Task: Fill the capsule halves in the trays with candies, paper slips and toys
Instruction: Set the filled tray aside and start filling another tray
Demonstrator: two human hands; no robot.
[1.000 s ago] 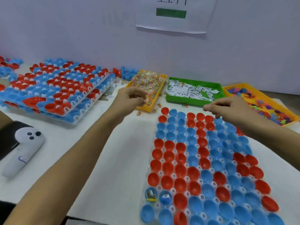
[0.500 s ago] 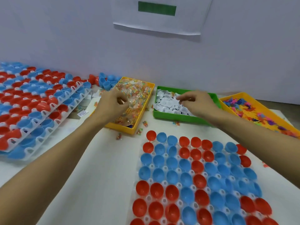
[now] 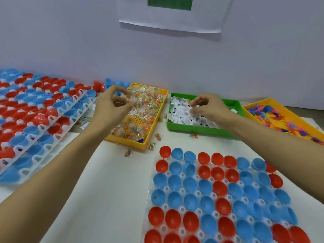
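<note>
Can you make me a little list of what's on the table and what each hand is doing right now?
left hand: over the yellow candy tray, fingers pinching a wrapped candy
right hand: over the green tray, fingers pinching a paper slip
paper slips: white, piled in the green tray
toy tray: yellow, far right, holding colourful toys
near capsule tray: red and blue halves, the visible ones unfilled
stacked trays: on the left, red and blue halves
loose candies: on the table beside the candy tray

White table (image 3: 112, 190) carries three bins (image 3: 201, 131); capsule trays (image 3: 175, 199); stray candies (image 3: 152, 146), perhaps wrapped.
</note>
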